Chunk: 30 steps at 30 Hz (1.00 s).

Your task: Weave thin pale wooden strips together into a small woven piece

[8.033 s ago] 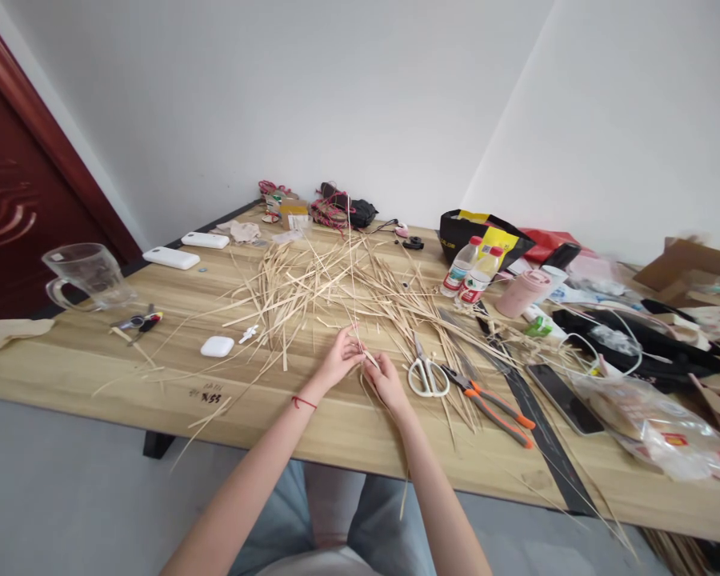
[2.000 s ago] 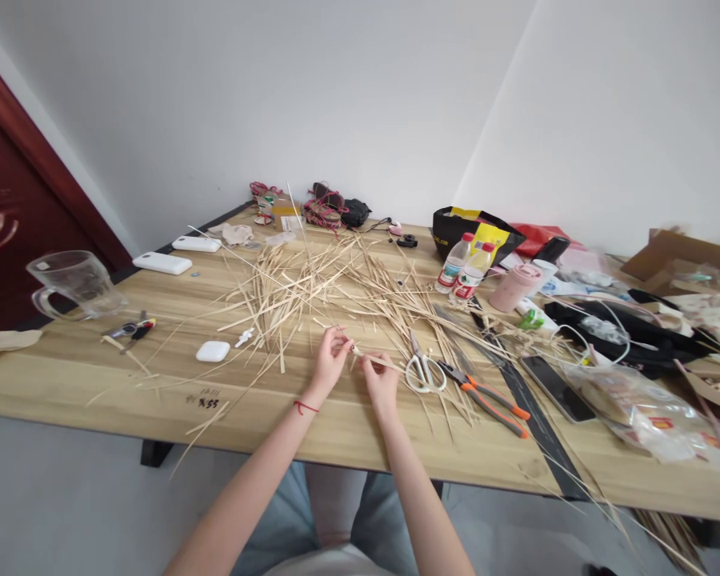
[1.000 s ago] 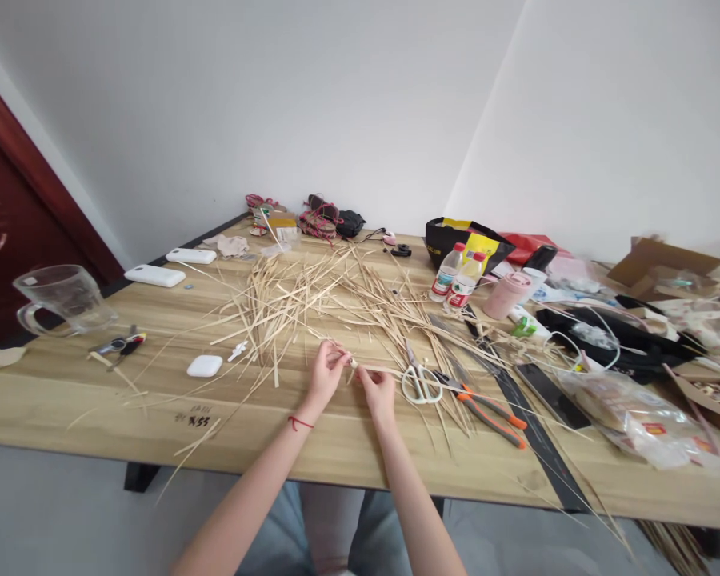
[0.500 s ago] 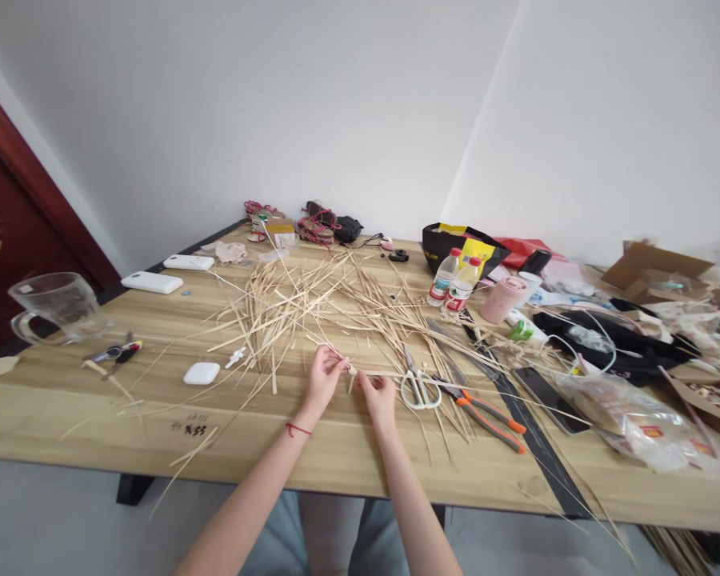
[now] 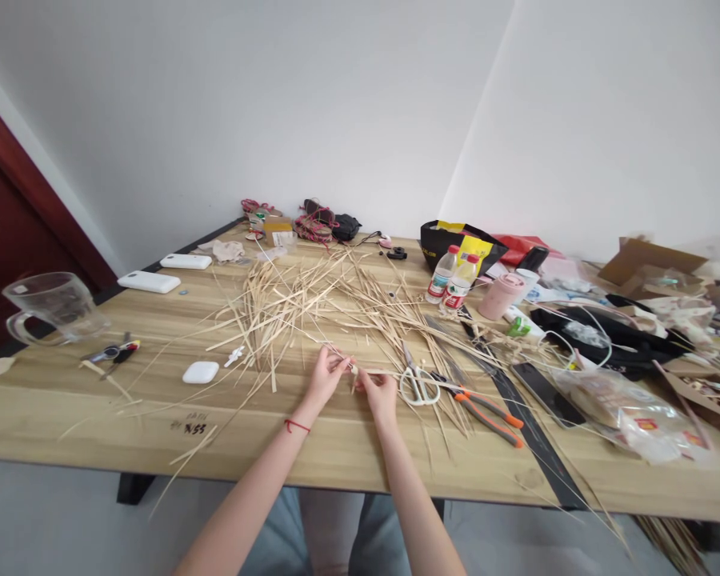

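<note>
My left hand (image 5: 326, 378) pinches thin pale plant strips, which look like bamboo or straw, with thumb and forefinger. Close beside it, my right hand (image 5: 378, 394) is also closed in a pinch on the strips. Between the fingertips is a small strip piece (image 5: 354, 373), too small to make out in detail. Long strip ends stick out past both hands. A loose heap of similar strips (image 5: 288, 300) spreads across the table beyond them. White-handled scissors (image 5: 420, 387) lie just right of my right hand, with orange-handled pliers (image 5: 492, 418) farther right.
To the left are a clear glass mug (image 5: 57, 308), a small tool (image 5: 113, 352), a white case (image 5: 200, 372) and white flat boxes (image 5: 149, 281). Two bottles (image 5: 440, 276), a pink cup (image 5: 502, 296), a phone (image 5: 548, 394) and plastic bags (image 5: 630, 408) crowd the right side.
Both hands stay close together on the strips, with only slight finger movement. The long strips rising beyond my left hand have swung lower. The whole view has shifted slightly.
</note>
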Tool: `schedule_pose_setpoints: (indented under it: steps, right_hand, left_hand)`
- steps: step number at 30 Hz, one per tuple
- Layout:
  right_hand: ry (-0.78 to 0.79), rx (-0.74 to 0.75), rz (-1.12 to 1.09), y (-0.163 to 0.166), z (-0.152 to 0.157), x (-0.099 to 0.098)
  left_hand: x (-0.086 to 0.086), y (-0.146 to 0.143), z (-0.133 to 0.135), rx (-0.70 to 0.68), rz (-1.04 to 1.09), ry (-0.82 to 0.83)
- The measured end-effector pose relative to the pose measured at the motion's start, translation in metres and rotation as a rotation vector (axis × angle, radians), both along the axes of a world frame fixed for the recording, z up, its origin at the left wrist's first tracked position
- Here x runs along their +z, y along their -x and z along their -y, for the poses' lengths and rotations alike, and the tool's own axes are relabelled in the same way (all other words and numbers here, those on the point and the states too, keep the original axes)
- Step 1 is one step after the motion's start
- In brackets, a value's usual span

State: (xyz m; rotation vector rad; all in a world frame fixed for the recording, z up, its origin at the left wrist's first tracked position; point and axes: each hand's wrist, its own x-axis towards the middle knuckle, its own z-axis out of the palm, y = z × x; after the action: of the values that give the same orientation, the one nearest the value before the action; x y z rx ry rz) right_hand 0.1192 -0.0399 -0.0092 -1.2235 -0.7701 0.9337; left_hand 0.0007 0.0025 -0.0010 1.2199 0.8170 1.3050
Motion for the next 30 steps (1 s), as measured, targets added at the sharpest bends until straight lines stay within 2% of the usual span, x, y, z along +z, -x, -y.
schedule_pose_setpoints:
  steps: [8, 12, 24, 30]
  right_hand:
    - [0.027, -0.005, -0.059, -0.004, 0.0, 0.004]
    - [0.054, 0.026, -0.089, -0.004, -0.001, 0.005]
    - [0.01, 0.103, -0.068, -0.006, -0.002, -0.003]
    - [-0.012, 0.177, -0.035, -0.005, -0.001, -0.002]
  left_hand:
    - [0.002, 0.005, -0.002, -0.162, -0.084, 0.027]
    - [0.001, 0.007, -0.005, -0.155, -0.092, 0.064]
    - [0.0, 0.01, -0.006, -0.157, -0.104, 0.095]
    - [-0.007, 0.011, -0.009, -0.127, -0.1, 0.14]
